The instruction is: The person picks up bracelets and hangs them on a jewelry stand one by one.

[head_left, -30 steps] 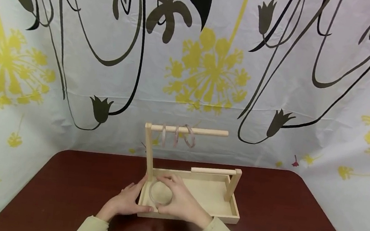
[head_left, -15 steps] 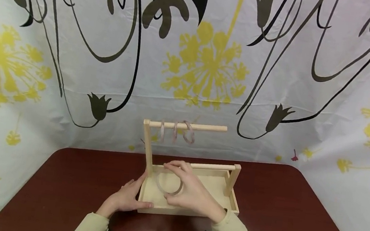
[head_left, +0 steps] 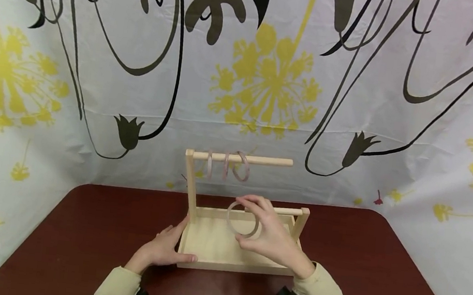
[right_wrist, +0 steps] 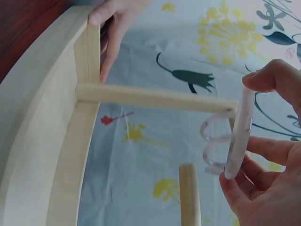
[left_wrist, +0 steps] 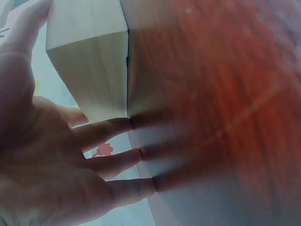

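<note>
In the head view my right hand [head_left: 272, 238] holds a pale, translucent bangle [head_left: 228, 220] by its edge, above the tray of a wooden bangle stand [head_left: 214, 237]. The right wrist view shows this bangle [right_wrist: 239, 136] pinched between thumb and fingertips. My left hand [head_left: 162, 248] rests at the stand's left end, thumb over the front rim and fingers along the side. Up close in the left wrist view, several straight fingers touch the tabletop beside the wooden corner [left_wrist: 91, 70]. Three similar bangles [head_left: 225, 166] hang from the tall upper rod [head_left: 272, 162].
A lower rod [head_left: 288, 212] on a short post [head_left: 300, 224] stands at the tray's right end, partly behind the right hand. The stand sits on a dark red-brown table [head_left: 100, 229]. A flower-printed cloth [head_left: 206, 105] hangs behind and at both sides.
My right hand has lifted the bangle from the tray's left part and carried it rightward and up. The left hand has kept its place at the stand.
</note>
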`<state>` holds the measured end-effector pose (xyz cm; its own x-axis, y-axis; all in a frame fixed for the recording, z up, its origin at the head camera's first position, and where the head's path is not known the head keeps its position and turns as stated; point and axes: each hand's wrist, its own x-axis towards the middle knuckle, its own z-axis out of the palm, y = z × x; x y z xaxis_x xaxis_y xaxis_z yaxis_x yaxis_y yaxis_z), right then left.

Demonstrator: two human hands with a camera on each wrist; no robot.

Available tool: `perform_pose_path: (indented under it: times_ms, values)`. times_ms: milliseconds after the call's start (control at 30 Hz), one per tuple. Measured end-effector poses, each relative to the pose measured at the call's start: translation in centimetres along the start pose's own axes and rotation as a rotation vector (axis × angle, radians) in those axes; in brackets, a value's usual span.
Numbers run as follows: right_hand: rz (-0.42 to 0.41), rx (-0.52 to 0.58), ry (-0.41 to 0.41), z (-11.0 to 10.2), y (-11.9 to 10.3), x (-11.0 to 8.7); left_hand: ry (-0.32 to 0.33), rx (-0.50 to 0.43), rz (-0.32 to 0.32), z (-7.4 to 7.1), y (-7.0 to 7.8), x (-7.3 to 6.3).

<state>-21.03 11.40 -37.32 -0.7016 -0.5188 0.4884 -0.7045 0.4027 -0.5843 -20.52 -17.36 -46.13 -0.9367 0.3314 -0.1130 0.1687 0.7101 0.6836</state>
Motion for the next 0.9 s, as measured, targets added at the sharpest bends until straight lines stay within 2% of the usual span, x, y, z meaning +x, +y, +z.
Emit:
perform_pose_path:
  times_ms: [167,333,633,900]
  values:
    - [-0.009,-0.059,0.033,-1.3,0.6,-0.3,-0.016,0.006,-0.001,-0.1,0.1,0.2]
    - [-0.017,-0.072,0.057,-2.4,0.9,-0.5,-0.002,0.009,0.015,-0.1,0.1,0.2]
    - [0.022,-0.115,0.087,-4.1,1.2,-0.9,-0.01,0.022,0.018,-0.1,0.1,0.2]
    - [-0.022,-0.156,0.136,-5.7,1.6,-0.8,-0.01,0.022,0.026,-0.2,0.3,0.1]
